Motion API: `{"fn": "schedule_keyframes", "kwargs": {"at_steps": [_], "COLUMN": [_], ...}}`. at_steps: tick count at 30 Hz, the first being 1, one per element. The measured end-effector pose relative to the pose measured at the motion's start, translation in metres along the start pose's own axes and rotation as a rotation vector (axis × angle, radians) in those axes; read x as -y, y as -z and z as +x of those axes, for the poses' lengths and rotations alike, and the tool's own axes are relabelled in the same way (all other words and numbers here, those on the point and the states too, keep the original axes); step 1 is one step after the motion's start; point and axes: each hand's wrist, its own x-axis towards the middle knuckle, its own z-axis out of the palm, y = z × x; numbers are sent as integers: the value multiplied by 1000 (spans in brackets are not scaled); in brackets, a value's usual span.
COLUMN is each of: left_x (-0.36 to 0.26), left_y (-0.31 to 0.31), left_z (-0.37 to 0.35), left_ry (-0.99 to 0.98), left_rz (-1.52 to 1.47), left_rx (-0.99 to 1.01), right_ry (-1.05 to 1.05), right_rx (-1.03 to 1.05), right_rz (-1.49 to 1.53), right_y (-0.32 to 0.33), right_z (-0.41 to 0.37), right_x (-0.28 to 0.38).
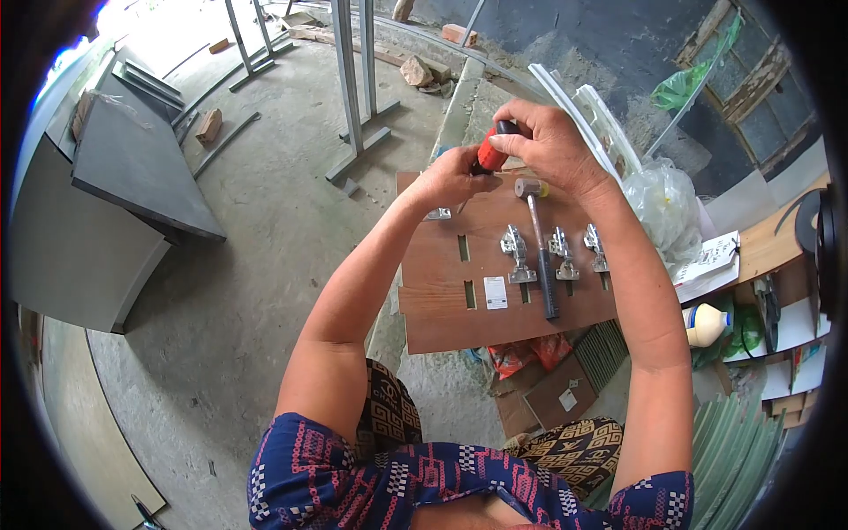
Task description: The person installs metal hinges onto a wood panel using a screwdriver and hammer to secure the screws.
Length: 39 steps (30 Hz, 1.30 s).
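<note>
My right hand [549, 148] is closed around the black end of a red-and-black screwdriver [491, 155]. Lower down, the fingers of my left hand [453, 179] wrap the same tool, whose tip points down toward a brown wooden board [442, 305]. Below my left hand, a metal cabinet hinge [438, 214] shows only in part. A hammer [541, 252] lies across the board, its head just under my right hand. Beside it rest more metal hinges, one to its left [518, 254] and two to its right, near slots in the board. A white card [495, 292] lies there too.
Metal frames [353, 115] stand on the concrete floor ahead. A grey panel [141, 159] is at the left. To the right are a clear plastic bag [661, 208], white papers [709, 262] and a pale bottle [707, 325]. Green strips [738, 455] are stacked low at the right.
</note>
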Motion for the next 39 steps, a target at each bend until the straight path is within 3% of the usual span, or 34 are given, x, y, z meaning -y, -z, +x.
{"fn": "schedule_keyframes", "kwargs": {"at_steps": [5,14,20,27,39], "left_x": [14,6,13,9,7], "left_y": [-6,5,0,2,4], "left_z": [5,-3,-3,-2,-4], "left_ry": [-34,148,28,96,37], "left_rz": [63,72,56,102,85], "left_rx": [0,106,50,78,39], "right_ry": [-6,29,24,25,38], "right_rx": [-1,-3,4,-3,6], "right_rz": [-9,80,45,33,-300], "right_y": [-14,-31,-29,-29,-28], "right_z": [-6,-4,-5,-2,10], "right_x": [-19,-31,-26,-25,-10]}}
